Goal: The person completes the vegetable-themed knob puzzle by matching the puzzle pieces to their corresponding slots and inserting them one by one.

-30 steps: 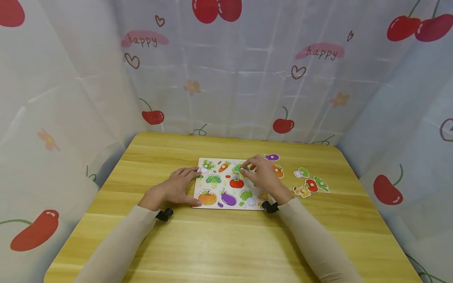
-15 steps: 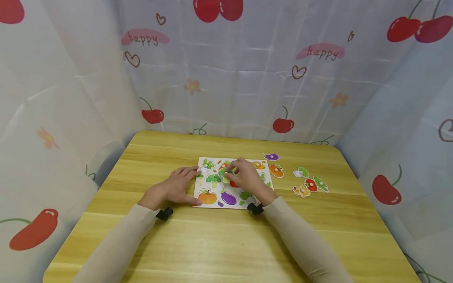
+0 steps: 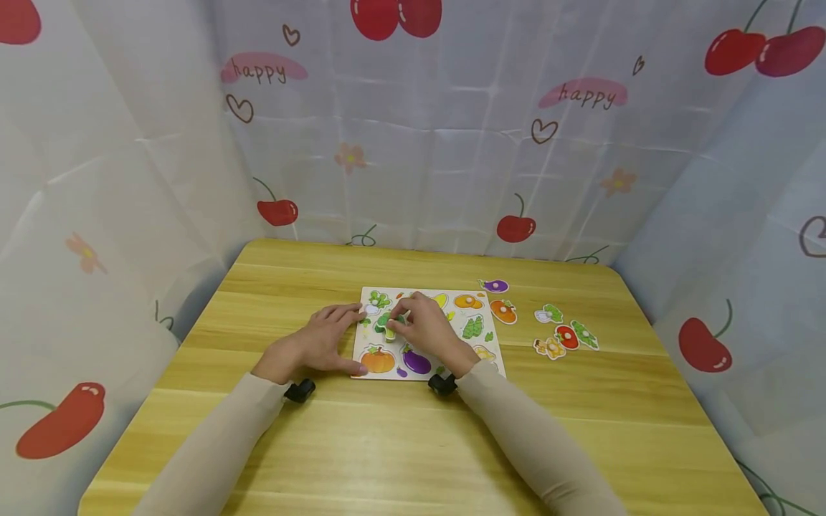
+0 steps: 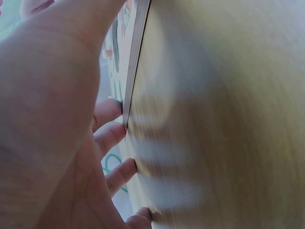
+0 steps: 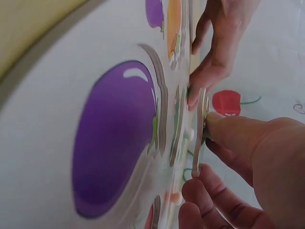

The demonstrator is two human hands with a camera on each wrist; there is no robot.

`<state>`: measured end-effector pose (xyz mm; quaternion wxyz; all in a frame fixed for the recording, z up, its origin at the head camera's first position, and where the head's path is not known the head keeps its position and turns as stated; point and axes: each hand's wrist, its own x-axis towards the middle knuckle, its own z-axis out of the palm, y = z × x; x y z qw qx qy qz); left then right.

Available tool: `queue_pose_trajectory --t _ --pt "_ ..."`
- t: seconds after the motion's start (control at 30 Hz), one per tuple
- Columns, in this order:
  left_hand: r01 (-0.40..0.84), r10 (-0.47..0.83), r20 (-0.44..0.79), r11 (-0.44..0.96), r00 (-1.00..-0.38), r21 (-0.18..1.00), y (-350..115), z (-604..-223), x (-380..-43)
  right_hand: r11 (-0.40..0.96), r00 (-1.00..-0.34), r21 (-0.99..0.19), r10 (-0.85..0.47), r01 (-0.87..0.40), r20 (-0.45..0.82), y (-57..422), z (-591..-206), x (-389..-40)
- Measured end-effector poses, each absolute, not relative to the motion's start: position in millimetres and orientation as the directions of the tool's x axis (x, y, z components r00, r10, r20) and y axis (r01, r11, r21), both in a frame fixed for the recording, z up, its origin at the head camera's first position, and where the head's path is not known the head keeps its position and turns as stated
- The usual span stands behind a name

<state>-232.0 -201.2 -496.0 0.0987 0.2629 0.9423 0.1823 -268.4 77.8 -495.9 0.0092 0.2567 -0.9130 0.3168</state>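
Observation:
A white vegetable puzzle board (image 3: 396, 347) lies on the wooden table, printed with pictures such as an eggplant (image 3: 416, 361) and a pumpkin (image 3: 377, 360). My right hand (image 3: 426, 326) pinches a broccoli puzzle piece (image 3: 390, 331) over the board's broccoli spot. In the right wrist view the piece (image 5: 200, 133) stands edge-on between thumb and fingers, apart from the board face. My left hand (image 3: 323, 340) rests at the board's left edge, thumb and fingers spread. The left wrist view shows its fingertips (image 4: 116, 133) at or near that edge.
Right of the board lie loose knobbed pieces: an eggplant piece (image 3: 495, 286), a pumpkin piece (image 3: 504, 312), a white-and-green vegetable piece (image 3: 549, 314), a red piece (image 3: 567, 337), a leafy green piece (image 3: 585, 335) and a yellowish piece (image 3: 551, 349). A cherry-print curtain (image 3: 413, 179) surrounds the table.
My right hand has moved left across the board with the broccoli piece, from near the top middle to the broccoli picture on the left. The left hand has stayed put.

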Motion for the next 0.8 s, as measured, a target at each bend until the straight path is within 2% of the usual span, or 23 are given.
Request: queue_pose_trajectory --t 0.8 --pt "0.468 0.535 -0.074 0.791 -0.842 0.394 -202 -500 -233 0.706 -0.877 -0.538 -0.455 -0.460 0.154 65 -508 -272"
